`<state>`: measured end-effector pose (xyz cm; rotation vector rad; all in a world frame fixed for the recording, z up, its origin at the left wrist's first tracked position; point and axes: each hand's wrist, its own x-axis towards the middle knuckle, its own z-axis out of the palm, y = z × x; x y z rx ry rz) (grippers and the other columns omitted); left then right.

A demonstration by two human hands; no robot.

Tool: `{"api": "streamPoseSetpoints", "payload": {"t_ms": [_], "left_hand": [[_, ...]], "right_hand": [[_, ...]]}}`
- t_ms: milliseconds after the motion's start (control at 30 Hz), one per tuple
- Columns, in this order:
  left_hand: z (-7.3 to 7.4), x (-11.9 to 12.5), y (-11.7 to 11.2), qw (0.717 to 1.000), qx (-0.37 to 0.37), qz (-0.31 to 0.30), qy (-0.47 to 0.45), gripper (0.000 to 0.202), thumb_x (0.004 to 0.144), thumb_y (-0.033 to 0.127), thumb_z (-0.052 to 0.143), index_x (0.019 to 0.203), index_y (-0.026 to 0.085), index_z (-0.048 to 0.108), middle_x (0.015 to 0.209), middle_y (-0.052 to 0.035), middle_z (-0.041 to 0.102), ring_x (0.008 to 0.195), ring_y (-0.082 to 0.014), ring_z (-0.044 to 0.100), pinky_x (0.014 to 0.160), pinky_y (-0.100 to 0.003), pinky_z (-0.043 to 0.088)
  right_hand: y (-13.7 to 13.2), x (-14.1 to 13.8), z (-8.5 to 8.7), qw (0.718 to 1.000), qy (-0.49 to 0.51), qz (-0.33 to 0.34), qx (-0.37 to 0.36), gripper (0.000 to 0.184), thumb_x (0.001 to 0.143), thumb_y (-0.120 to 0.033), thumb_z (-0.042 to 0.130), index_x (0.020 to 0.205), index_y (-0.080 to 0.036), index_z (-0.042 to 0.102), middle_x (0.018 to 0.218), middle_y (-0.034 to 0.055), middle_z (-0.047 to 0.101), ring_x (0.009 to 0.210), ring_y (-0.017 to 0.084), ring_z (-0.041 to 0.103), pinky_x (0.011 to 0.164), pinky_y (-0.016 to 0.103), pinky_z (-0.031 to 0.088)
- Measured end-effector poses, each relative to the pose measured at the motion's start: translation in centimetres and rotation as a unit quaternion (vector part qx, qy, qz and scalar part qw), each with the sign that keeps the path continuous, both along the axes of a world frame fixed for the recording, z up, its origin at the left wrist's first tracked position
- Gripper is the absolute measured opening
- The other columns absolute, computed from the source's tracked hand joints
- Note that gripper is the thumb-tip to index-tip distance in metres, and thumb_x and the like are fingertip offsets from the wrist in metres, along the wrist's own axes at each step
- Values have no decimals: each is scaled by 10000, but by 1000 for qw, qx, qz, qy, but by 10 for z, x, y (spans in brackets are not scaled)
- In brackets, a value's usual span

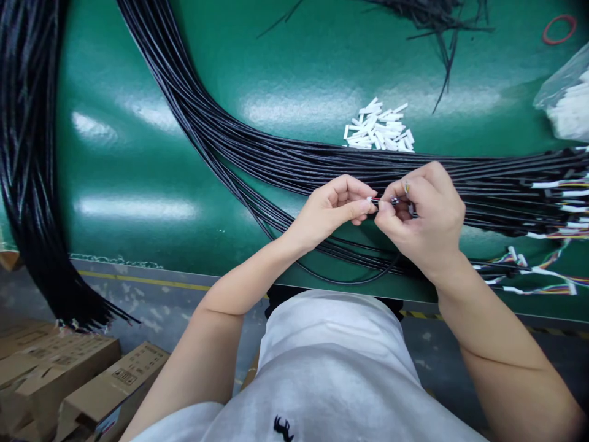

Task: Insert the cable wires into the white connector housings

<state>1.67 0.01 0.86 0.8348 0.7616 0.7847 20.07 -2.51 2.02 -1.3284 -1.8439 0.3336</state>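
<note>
My left hand [343,202] pinches a small white connector [370,200] between thumb and forefinger. Thin coloured wires run from it to my right hand [421,205], whose thumb and forefinger are closed on the wire ends close by. The fingers partly hide the wires. Both hands are over a thick bundle of black cables [257,150] that lies across the table. Beyond the bundle is a pile of small white plastic connector housings [381,127]. Finished-looking cable ends with white connectors and coloured wires [559,288] lie at the right, beside my right forearm.
Another black cable bundle [30,153] hangs over the green table's [124,166] left edge. Cardboard boxes [105,387] stand below it on the floor. At the far side lie black strips [427,15], a red ring [559,29] and a clear bag of white parts [570,107].
</note>
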Motion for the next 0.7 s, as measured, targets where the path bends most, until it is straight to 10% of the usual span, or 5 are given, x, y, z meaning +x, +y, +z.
{"api": "streamPoseSetpoints", "payload": {"t_ms": [400, 700], "left_hand": [[-1, 0, 1, 999, 29, 14, 42, 355, 825, 477, 882, 970, 193, 725, 887, 7, 733, 741, -65, 624, 678, -210, 497], [3, -1, 3, 997, 40, 46, 41, 139, 878, 254, 712, 1009, 207, 713, 788, 34, 590, 673, -58, 486, 620, -199, 414]], "right_hand": [[1, 0, 7, 985, 83, 14, -150, 134, 845, -158, 676, 803, -266, 609, 857, 33, 609, 656, 161, 530, 543, 324, 453], [11, 11, 13, 840, 411, 58, -351, 170, 912, -377, 802, 865, -258, 690, 795, -25, 598, 515, 107, 552, 473, 292, 429]]}}
